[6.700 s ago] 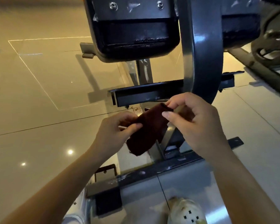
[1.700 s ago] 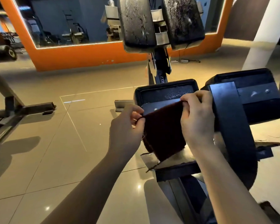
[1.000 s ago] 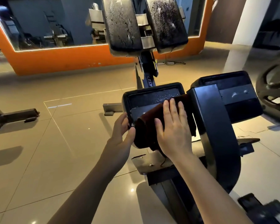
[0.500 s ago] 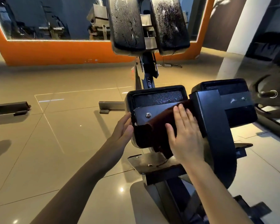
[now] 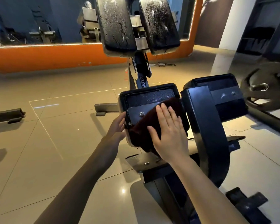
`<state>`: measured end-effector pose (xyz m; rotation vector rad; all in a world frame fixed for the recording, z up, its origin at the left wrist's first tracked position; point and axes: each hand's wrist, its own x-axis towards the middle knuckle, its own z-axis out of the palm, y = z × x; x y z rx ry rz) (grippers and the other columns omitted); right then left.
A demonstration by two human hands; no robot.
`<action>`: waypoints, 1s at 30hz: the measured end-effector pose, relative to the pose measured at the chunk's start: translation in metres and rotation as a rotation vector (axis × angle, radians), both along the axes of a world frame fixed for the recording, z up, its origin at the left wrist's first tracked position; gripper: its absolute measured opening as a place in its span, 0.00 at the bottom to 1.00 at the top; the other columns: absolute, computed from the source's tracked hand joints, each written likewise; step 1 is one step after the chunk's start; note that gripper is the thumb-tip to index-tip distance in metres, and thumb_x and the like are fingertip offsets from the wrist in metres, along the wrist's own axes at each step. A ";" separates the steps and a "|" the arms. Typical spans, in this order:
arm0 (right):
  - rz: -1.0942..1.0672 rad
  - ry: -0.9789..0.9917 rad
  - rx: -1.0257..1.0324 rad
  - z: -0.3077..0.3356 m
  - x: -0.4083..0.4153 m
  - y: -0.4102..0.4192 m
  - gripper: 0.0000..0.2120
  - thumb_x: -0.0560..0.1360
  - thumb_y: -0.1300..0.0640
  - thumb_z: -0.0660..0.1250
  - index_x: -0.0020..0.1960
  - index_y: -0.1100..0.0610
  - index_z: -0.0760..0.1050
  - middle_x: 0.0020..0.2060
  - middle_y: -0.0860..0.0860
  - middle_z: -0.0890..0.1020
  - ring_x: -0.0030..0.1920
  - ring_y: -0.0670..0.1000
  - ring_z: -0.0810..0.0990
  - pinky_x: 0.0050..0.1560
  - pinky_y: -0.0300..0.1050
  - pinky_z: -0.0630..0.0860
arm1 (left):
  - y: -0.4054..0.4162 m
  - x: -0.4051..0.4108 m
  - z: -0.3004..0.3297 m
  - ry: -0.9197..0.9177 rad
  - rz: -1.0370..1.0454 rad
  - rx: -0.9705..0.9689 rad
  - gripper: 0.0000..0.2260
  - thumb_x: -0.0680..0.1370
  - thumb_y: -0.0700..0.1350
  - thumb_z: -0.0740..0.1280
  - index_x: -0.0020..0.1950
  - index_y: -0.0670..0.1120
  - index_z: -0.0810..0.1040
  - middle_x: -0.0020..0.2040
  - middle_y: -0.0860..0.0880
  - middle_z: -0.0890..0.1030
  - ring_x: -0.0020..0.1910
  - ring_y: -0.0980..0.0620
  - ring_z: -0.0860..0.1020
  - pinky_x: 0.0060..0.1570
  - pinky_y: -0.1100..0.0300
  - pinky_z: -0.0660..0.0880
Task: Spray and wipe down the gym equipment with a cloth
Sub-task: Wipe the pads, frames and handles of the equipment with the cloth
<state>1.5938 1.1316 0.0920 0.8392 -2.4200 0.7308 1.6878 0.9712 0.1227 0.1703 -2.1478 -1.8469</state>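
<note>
Two hands are at work on one pad (image 5: pixel 149 96) of the machine. The right hand (image 5: pixel 169 135) lies flat, fingers straight and spread, pressing a dark red cloth (image 5: pixel 141 133) against the pad's near face, partly over a metal plate (image 5: pixel 137 114) fixed there with a bolt. The left hand (image 5: pixel 117 125) rests with relaxed, nearly straight fingers on the pad's left edge, gripping nothing, apparently steadying it.

The cloth is draped over the lower half of the pad, its bottom edge hanging loose below the right hand. It looks soft, light and limp, so it will fold and bunch under a sideways push rather than slide as one piece; a broad flat palm over its middle, as here, seems the best hold, with enough pressure to drag it along. A frayed thread hangs at the lower edge and could snag on the plate's corner or the bolt.

The pad itself appears firm and fixed to a heavy steel frame (image 5: pixel 204 123), so it should take a hard press without moving much. Its upper surface looks speckled, perhaps with spray droplets or wear; I cannot tell which. Two upright pads (image 5: pixel 118 25) farther back show similar streaks and likely remain to be wiped. No spray bottle is in view.
</note>
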 end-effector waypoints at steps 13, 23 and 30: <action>0.152 0.207 -0.311 -0.034 0.044 -0.034 0.12 0.75 0.60 0.66 0.58 0.58 0.75 0.55 0.54 0.79 0.61 0.51 0.73 0.63 0.55 0.74 | 0.016 0.023 0.018 -0.048 0.007 -0.058 0.21 0.69 0.55 0.59 0.62 0.67 0.62 0.66 0.67 0.63 0.68 0.62 0.63 0.61 0.64 0.61; -0.092 0.032 -0.184 -0.033 0.005 0.010 0.25 0.80 0.44 0.52 0.70 0.57 0.66 0.70 0.54 0.69 0.72 0.56 0.65 0.71 0.55 0.62 | 0.006 0.042 0.014 -0.147 -0.008 -0.134 0.18 0.71 0.53 0.57 0.58 0.70 0.64 0.58 0.70 0.67 0.66 0.57 0.66 0.66 0.52 0.63; -0.245 -0.042 -0.338 -0.022 0.015 -0.006 0.18 0.81 0.55 0.57 0.66 0.64 0.72 0.68 0.60 0.73 0.72 0.59 0.67 0.71 0.55 0.65 | 0.017 0.054 0.023 -0.154 -0.017 -0.147 0.15 0.75 0.51 0.59 0.58 0.68 0.63 0.63 0.63 0.67 0.64 0.60 0.65 0.62 0.58 0.62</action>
